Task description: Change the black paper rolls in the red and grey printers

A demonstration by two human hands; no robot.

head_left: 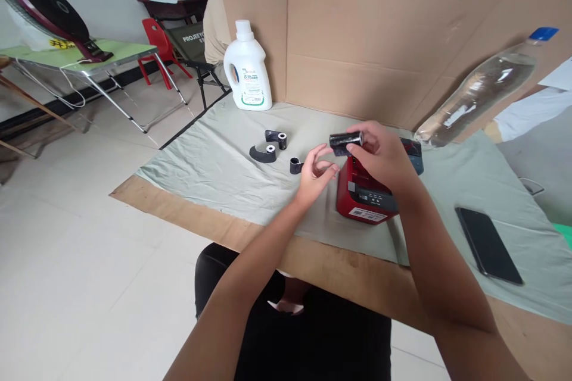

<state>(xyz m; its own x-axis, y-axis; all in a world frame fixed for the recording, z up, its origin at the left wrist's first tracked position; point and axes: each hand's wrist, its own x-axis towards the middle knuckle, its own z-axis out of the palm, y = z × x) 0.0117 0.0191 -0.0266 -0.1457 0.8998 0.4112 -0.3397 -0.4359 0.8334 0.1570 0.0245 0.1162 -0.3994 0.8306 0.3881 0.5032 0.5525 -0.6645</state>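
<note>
My right hand (381,153) is closed around a shiny black roll of film (343,141), a loose dark flap hanging under it. The roll is above the far left side of a red label printer (345,195), whose grey lid (415,158) appears tipped back behind my wrist. My left hand (313,174) is open, fingers apart, just left of the printer and below the held roll. Behind its fingertips lies a small black roll (295,165). Two more black rolls with white cores, one curling (263,156) and one partly unwound (277,138), rest farther left.
A white detergent jug (251,74) stands at the back left before a cardboard screen (357,30). A clear water bottle (485,86) leans against the screen at right. A black phone (488,244) lies on the cloth (214,158). Someone in beige (215,27) sits behind.
</note>
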